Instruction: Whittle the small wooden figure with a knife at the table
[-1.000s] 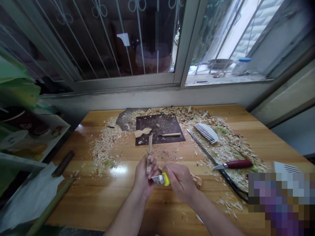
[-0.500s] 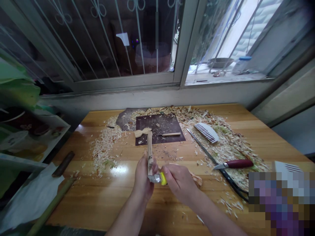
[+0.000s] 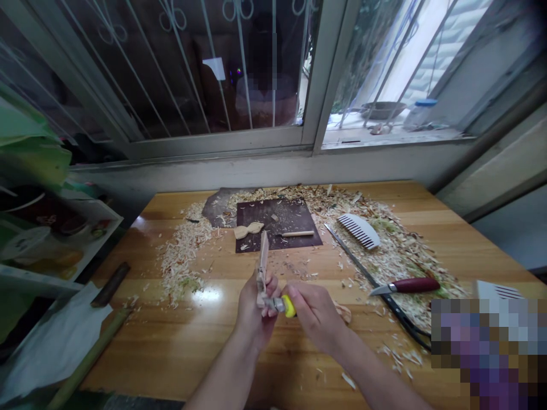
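My left hand (image 3: 252, 310) is closed round the lower end of a thin pale wooden stick (image 3: 262, 262) that stands upright above the wooden table (image 3: 171, 341). My right hand (image 3: 316, 316) grips a yellow-handled knife (image 3: 285, 306), its short blade laid against the stick near my left thumb. Both hands hover low over the table's near middle.
A dark cutting mat (image 3: 277, 222) holds a carved wooden piece (image 3: 248, 230) and a small stick tool (image 3: 297, 233). Wood shavings (image 3: 183, 256) are heaped left and right. A white comb (image 3: 358, 229), a red-handled knife (image 3: 405, 286) and a long metal blade (image 3: 363, 270) lie right.
The stick has risen a little in my left hand and tilted slightly right. The knife blade has shifted along the stick's base. Both hands stay in the same place.
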Demonstrator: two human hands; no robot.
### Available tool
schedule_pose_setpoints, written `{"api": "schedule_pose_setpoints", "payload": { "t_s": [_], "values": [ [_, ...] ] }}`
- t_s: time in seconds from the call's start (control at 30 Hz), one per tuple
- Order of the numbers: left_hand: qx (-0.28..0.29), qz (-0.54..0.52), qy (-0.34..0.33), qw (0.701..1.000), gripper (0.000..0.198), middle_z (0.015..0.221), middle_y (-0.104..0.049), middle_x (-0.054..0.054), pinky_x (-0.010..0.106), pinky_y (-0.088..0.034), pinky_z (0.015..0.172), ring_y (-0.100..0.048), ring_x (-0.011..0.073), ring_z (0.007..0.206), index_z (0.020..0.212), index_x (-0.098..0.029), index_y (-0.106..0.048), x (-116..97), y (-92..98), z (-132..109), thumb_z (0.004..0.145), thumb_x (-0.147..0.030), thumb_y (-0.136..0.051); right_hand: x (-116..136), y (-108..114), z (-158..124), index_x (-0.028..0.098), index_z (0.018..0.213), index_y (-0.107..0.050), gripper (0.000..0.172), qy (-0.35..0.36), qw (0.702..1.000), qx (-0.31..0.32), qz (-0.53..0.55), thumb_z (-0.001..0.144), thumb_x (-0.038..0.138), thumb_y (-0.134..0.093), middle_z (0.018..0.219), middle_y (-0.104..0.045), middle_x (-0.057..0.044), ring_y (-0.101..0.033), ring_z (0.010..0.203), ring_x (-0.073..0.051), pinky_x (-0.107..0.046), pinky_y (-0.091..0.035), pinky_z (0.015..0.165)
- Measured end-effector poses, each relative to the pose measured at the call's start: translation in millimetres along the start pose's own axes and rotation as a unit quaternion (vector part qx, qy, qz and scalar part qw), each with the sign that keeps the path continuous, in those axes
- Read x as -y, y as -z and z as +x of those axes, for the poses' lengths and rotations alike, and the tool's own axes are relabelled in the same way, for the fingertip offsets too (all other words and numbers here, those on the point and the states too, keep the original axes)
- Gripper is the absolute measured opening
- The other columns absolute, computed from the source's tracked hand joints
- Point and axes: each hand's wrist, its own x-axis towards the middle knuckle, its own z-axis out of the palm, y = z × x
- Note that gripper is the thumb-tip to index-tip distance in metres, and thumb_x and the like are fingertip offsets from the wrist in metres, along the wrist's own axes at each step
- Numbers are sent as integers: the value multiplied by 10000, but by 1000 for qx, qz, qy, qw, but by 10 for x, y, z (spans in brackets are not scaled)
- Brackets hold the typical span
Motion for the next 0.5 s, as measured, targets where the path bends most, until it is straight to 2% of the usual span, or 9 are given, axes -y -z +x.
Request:
{"api": "schedule_pose_setpoints", "payload": {
  "t_s": [0.1, 0.3, 0.5],
  "values": [
    [20, -34, -14, 999, 272, 432, -258, -86, 144, -213, 353, -205, 27, 353, 579, -167, -374, -2, 47, 36, 672, -267, -609, 39, 8, -10, 185, 606, -522, 429, 27, 1000, 3, 3, 920, 301, -254, 608, -558, -2, -482, 564, -111, -225, -310, 553],
    [28, -39, -28, 998, 281, 436, -284, -75, 160, -204, 380, -209, 32, 373, 553, -162, -362, -18, 36, 27, 691, -254, -589, 90, 20, -5, 191, 635, -526, 397, 34, 999, 8, -42, 917, 290, -266, 590, -541, 7, -466, 543, -110, -222, -287, 546],
    [3, -19, -38, 999, 278, 429, -268, -74, 167, -203, 389, -209, 36, 376, 540, -162, -366, -11, 18, 23, 690, -250, -584, 76, 31, 0, 194, 653, -537, 393, 32, 997, 27, -71, 915, 288, -260, 594, -556, 2, -487, 550, -114, -221, -291, 548]
  ]
}}
